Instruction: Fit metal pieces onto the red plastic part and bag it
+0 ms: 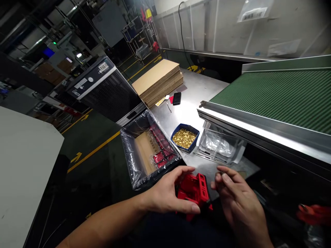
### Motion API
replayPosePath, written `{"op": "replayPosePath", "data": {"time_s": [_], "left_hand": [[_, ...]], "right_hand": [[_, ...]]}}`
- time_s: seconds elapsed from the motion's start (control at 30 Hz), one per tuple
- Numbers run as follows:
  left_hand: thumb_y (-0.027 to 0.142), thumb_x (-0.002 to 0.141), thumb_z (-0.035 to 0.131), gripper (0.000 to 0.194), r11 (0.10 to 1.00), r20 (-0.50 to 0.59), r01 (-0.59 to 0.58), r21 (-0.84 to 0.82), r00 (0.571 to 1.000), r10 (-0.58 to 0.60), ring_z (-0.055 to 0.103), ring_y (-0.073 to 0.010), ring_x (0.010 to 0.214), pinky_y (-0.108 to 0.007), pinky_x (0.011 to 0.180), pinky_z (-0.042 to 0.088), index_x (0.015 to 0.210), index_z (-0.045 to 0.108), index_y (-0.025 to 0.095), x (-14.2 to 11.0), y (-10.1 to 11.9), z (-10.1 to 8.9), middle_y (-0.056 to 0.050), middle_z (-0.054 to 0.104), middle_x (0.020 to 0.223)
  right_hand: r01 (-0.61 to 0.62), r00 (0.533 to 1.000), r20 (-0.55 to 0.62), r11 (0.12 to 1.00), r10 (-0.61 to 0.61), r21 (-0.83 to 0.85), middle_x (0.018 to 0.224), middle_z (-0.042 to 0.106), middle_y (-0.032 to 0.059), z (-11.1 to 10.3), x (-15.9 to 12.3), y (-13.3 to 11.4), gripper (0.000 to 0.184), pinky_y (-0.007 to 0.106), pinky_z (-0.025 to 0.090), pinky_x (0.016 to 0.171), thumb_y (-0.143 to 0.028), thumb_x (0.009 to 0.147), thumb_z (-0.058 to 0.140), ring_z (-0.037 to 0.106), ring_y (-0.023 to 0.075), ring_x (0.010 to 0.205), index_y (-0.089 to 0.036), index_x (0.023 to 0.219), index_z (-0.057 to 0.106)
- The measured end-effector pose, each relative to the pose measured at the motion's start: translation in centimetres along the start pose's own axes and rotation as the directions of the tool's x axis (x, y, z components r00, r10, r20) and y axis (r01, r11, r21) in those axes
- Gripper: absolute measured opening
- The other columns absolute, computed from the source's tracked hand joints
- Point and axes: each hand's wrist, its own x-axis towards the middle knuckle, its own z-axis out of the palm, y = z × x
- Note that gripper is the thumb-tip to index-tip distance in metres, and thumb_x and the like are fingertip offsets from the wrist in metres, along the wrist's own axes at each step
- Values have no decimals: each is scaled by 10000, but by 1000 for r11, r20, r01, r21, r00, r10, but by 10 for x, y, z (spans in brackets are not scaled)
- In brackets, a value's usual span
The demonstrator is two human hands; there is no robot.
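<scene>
1. A steel worktable [192, 93] with a dull, scuffed top runs from the near middle to the far wall.
2. At its far end lies a stack of flat cardboard sheets [157, 81].
3. Just beside the stack, to the right, a black phone [177, 98] lies flat, with a small white piece [167, 97] and a yellow slip [160, 101] close by.
4. Nearer, a blue tray of small brass parts [185, 137] sits on the top.
5. Right of the tray stands a clear plastic bin [219, 144] holding clear bags, partly under the green conveyor's edge.
</scene>
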Motion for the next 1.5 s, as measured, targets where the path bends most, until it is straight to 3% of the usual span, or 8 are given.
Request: {"op": "replayPosePath", "data": {"time_s": [0.1,0.27,0.5,0.67,0.93,1.17,1.3,1.5], "left_hand": [[246,630,894,907,997,-14,-45,64,999,46,564,-283,1207,-431,1075,449,1405,428,179,-3,5,-1,-134,579,1319],[222,670,863,911,993,42,-104,57,994,102,545,-290,1237,-441,1092,443,1444,383,194,-5,7,-3,-136,542,1357],[228,705,850,930,969,158,-216,122,968,196,498,-295,1300,-440,1140,397,1484,341,217,-7,6,-3,-146,476,1422],[352,688,876,973,847,224,-415,331,907,357,497,-294,1269,-403,1116,408,1494,343,239,-4,8,-6,-135,464,1392],[285,758,799,973,681,324,-533,503,846,423,469,-305,1301,-504,1226,211,1539,219,261,-5,9,2,-140,501,1375],[301,589,868,988,908,53,-96,407,995,81,477,-279,1186,-443,1057,444,1453,394,236,-8,-33,-8,-116,412,1283],[405,497,928,946,963,-9,184,197,983,-186,533,-247,1063,-394,881,520,1320,497,230,-20,-71,-21,-80,450,1202],[583,788,736,733,976,-15,211,-58,977,-212,578,-224,1124,-360,982,442,1324,461,165,-31,-91,-31,-163,557,1315]], "right_hand": [[-40,973,220,986,76,-160,754,559,5,-10,-5,3,653,205,501,600,-491,742,756,541,112,652,-233,1297,530],[20,905,413,963,96,-267,1266,576,96,-4,-12,-2,684,297,549,917,-480,693,801,624,213,1074,-282,1287,527],[-145,925,304,953,226,-267,758,606,33,-3,-5,-12,435,242,515,627,-550,801,682,612,164,740,-205,1059,616],[16,915,384,941,122,-337,864,638,46,-5,-9,-19,472,229,508,633,-506,687,801,590,138,724,-195,995,625],[-195,978,74,980,197,-25,616,330,-65,-5,21,-3,564,197,306,477,-604,673,759,300,56,536,-174,976,556],[-125,987,-154,821,46,-557,811,529,54,-73,70,84,533,397,455,688,-595,644,606,510,203,724,-151,939,595],[-45,974,-171,620,-146,-783,1004,506,123,-110,84,130,515,506,429,923,-553,706,536,535,296,935,-158,992,700],[63,958,-43,355,-283,-933,1143,525,168,-120,101,157,505,470,454,915,-492,855,401,539,325,1046,-122,1135,600]]}}
